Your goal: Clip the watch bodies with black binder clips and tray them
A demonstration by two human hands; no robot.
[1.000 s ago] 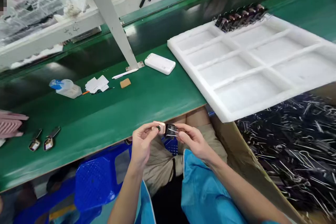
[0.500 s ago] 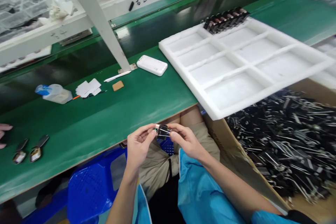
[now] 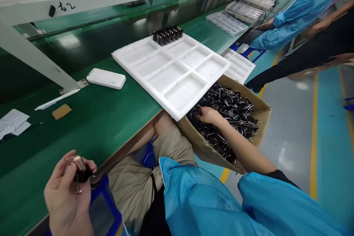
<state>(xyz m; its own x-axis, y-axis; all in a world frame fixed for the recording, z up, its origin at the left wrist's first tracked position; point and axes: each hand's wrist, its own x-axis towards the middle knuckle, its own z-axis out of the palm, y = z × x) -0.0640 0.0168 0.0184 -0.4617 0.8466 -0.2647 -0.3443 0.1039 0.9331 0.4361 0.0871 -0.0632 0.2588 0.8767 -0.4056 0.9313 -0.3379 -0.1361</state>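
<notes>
My left hand is closed around a black binder clip, over the green bench's front edge. A shiny copper-coloured piece sits at the clip's top, and a wire handle hangs below it. Over to the right, my right hand reaches into a cardboard box heaped with black binder clips. Its fingers are curled among the clips, and what they grip, if anything, is hidden. A row of clips with copper-coloured pieces stands at the far edge of a white foam tray.
The foam tray overhangs the box's near corner. On the green bench lie a white oblong case, a white pen, a tan block and paper slips. A co-worker's blue sleeve and clear trays are farther right.
My hands were together at the bench edge over the clip. My right hand has moved away into the box, my left has gone left with the clip. The view has swung right.
</notes>
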